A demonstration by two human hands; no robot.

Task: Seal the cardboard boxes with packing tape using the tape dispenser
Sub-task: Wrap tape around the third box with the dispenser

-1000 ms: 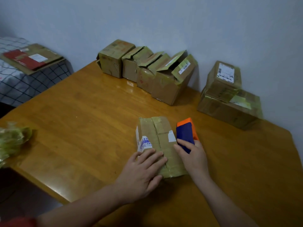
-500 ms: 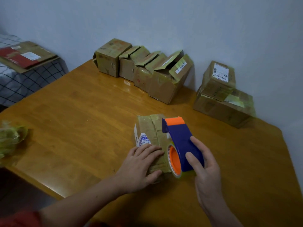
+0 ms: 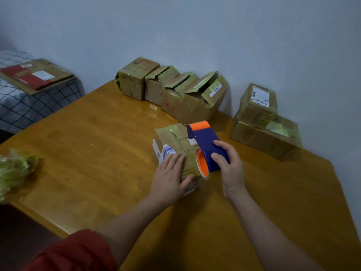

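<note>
A small box (image 3: 172, 137) sits in the middle of the wooden table (image 3: 88, 143). The left hand (image 3: 170, 178) lies flat on top of it, fingers straight and close together. The right hand (image 3: 231, 169) curls tight around the blue and orange tape dispenser (image 3: 205, 141), held over the box's right side. From the small box, a row of boxes (image 3: 172, 90) stands by the wall at 12 o'clock, two stacked boxes (image 3: 261, 122) at 2 o'clock, and a crumpled clear wad (image 3: 13, 169) at 9 o'clock.
</note>
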